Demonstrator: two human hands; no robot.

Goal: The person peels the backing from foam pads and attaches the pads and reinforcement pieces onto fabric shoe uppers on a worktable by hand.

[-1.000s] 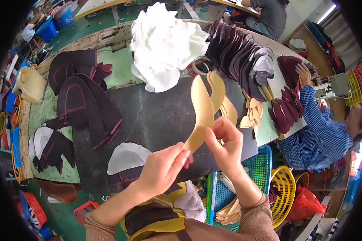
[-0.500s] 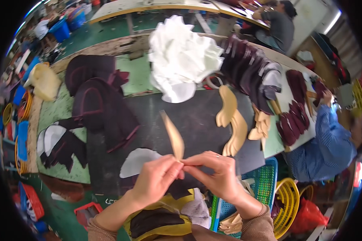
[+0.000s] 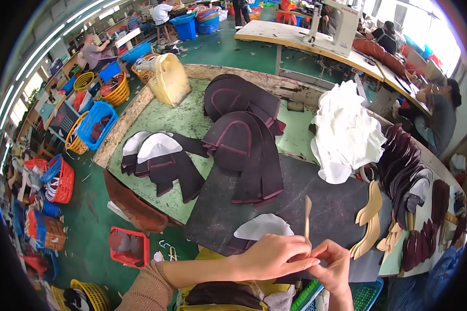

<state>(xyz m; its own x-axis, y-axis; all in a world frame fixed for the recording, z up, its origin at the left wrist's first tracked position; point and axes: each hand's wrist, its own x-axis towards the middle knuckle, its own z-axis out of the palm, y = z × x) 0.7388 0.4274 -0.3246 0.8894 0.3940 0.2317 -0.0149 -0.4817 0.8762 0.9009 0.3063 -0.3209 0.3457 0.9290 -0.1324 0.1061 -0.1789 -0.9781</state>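
Note:
My left hand (image 3: 280,254) pinches the lower end of a thin beige curved strip (image 3: 307,220), which stands up edge-on above the fingers. My right hand (image 3: 335,263) meets it there, its thumb and fingertips pressed together at the strip's lower end; which fingertips bear the grip is hidden. Just beyond the hands a white half-round piece (image 3: 263,226) lies over a dark fabric piece on the black mat (image 3: 314,189). Right of my right hand, more beige curved pieces (image 3: 368,236) lie in overlapping rows on the mat.
A heap of white pieces (image 3: 345,129) stands at the mat's far edge. Stacks of dark shoe-upper pieces (image 3: 238,140) cover the green table's middle. Fanned maroon pieces (image 3: 402,160) lie at right. A pale yellow jug (image 3: 170,80) stands at the far left. A blue basket (image 3: 366,293) sits below my right hand.
The view has swung to the left, so the table and hands sit further right in it. The beige strip now shows edge-on. Both hands remain together at its lower end.

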